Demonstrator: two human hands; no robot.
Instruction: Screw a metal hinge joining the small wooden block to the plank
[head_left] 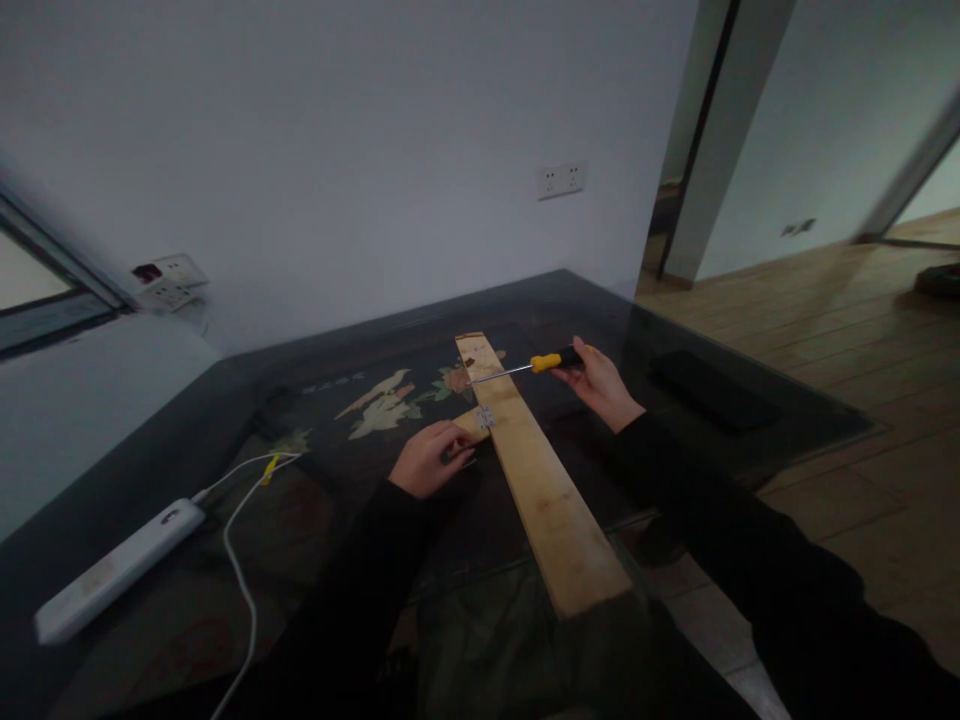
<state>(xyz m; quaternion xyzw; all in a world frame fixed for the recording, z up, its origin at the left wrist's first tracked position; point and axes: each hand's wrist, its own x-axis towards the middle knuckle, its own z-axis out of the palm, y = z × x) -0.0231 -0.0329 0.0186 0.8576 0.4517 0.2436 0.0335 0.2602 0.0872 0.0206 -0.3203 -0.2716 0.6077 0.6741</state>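
A long pale wooden board (pixel 544 470) lies across the dark table, its near end sticking out past the front edge. My left hand (pixel 431 458) is closed round a short wooden piece (pixel 471 422) at the board's left side. Where the two meet, a small metal hinge (pixel 485 417) with holes spans both. Between the fingers of my right hand (pixel 596 382) is a screwdriver (pixel 546 362) with a yellow and black handle. Its shaft points left over the board, with the tip above the board's left edge; whether it touches anything I cannot tell.
A white power strip (pixel 120 570) with a white cable (pixel 241 580) lies on the left of the table (pixel 420 325). To the right is a flat dark object (pixel 712 388). Wall sockets (pixel 561 180) are on the wall behind, and tiled floor (pixel 847 320) extends to the right.
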